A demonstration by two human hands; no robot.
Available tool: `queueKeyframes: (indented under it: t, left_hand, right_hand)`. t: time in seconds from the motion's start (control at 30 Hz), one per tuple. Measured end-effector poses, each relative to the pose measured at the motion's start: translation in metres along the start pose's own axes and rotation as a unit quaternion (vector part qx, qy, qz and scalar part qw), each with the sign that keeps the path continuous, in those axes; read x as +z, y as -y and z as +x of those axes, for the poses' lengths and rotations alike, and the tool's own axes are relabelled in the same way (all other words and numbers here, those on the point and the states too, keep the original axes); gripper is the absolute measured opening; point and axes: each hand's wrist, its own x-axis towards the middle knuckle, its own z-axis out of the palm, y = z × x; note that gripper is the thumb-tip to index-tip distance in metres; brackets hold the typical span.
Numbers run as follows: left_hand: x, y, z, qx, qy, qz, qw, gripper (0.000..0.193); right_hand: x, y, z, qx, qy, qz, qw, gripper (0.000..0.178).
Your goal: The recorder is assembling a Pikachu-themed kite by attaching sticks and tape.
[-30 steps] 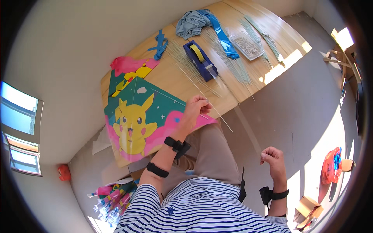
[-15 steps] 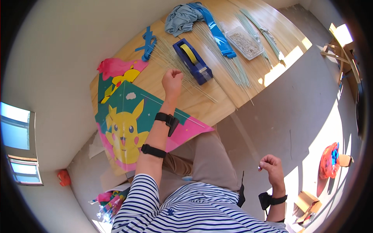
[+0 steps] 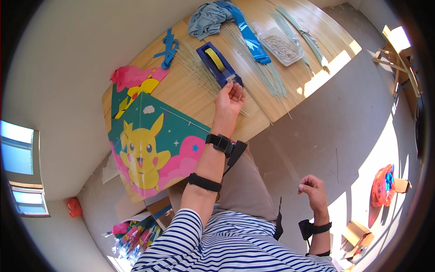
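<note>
My left hand (image 3: 230,100) is at the front end of a blue tape dispenser (image 3: 209,54) with a yellow-cored roll. Its thumb and forefinger close on the tape (image 3: 231,80) at the cutting edge, while the other fingers curl loosely. My right hand (image 3: 312,190) hangs over the floor at the right, thumb and forefinger pinched; anything between them is too small to make out. A kite sheet (image 3: 149,149) with a yellow cartoon figure, green sky and pink clouds lies on the table's near left. A thin white rod (image 3: 179,117) lies along its upper right edge.
The wooden table (image 3: 253,129) also bears thin pale rods (image 3: 195,65), blue strips (image 3: 247,34), a grey cloth (image 3: 210,20), a clear box of small white pieces (image 3: 281,46) and another folded kite (image 3: 136,84). A red bag (image 3: 383,186) and cardboard box (image 3: 357,233) stand on the right floor.
My left hand has moved right from over the bare tabletop and rods to the dispenser's cutting edge. My right hand stays pinched in nearly the same place; the small object seen at its fingertips no longer shows.
</note>
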Motion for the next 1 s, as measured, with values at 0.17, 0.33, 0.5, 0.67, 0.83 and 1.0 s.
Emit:
queueKeyframes:
  t: [0.17,0.33,0.5,0.67,0.83,1.0]
  left_hand:
    - [0.008,0.006,-0.003,0.001,-0.033,-0.019,0.999,0.008]
    - [0.014,0.005,-0.009,0.012,-0.062,0.012,0.998,0.007]
    - [0.017,0.014,-0.014,-0.002,-0.062,0.023,0.998,0.008]
    - [0.008,0.021,-0.023,-0.012,0.047,0.017,0.999,0.011]
    - [0.012,0.006,-0.078,0.044,0.178,0.051,0.982,0.016]
    - [0.010,-0.028,-0.137,0.078,0.275,0.068,0.956,0.019]
  right_hand:
    - [0.002,-0.004,0.003,-0.004,-0.002,-0.002,1.000,0.004]
    - [0.004,-0.007,0.008,-0.006,0.000,-0.011,1.000,0.004]
    - [0.001,-0.023,0.014,-0.008,-0.020,-0.043,0.999,0.006]
    - [-0.009,-0.039,0.006,-0.009,-0.046,-0.061,0.997,0.008]
    - [-0.005,-0.044,-0.001,-0.027,-0.031,-0.041,0.998,0.008]
    - [0.002,-0.043,-0.004,-0.051,-0.010,-0.028,0.998,0.008]
